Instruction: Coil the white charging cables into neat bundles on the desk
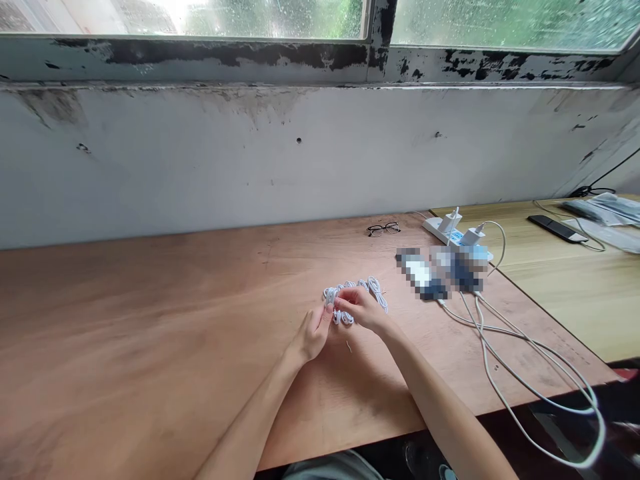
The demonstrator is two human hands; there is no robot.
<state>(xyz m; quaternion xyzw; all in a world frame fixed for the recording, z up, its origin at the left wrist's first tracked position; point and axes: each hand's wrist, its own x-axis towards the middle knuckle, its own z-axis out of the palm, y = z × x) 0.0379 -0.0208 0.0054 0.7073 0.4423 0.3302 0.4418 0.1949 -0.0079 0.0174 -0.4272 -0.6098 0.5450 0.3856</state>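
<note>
1. Fingers: the left fingers are curled inward and the right fingers are bent and pinched. Both sets are closed on a looped white cable, and neither hand is open.
2. Item: the cable is gathered in several loops, held just above the tabletop, and extends from between the hands toward the far right.
3. Hands: the left hand and right hand are close together, with the bare forearms entering from the lower corners.
4. Surface: a plywood table lies beneath. A small pale scrap lies just below the hands.
5. Right of the hands: two pixelated devices connect by white charging cables to a white power strip.
6. Far edge: black-framed eyeglasses lie near a stained white wall, below a rain-spotted window.
</note>
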